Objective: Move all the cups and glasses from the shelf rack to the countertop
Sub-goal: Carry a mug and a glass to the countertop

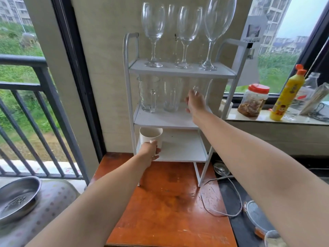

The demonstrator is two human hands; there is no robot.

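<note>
Both hands at the rack (240, 68), 1 cup gripped.
My left hand (149, 152) grasps the plain white mug (151, 135) on the bottom shelf; my right hand (195, 104) curls round a clear glass (195, 89) on the middle shelf beside 2 clear tumblers (147, 94).

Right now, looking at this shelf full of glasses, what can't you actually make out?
- Head view: the glass that the right hand reaches for is mostly hidden by that hand and the shelf above.
- The white mug: its handle is covered by the left hand.
- How many wine glasses stand at the back of the top shelf: clear glass overlaps.
- Yellow bottle: label too small to read.
</note>
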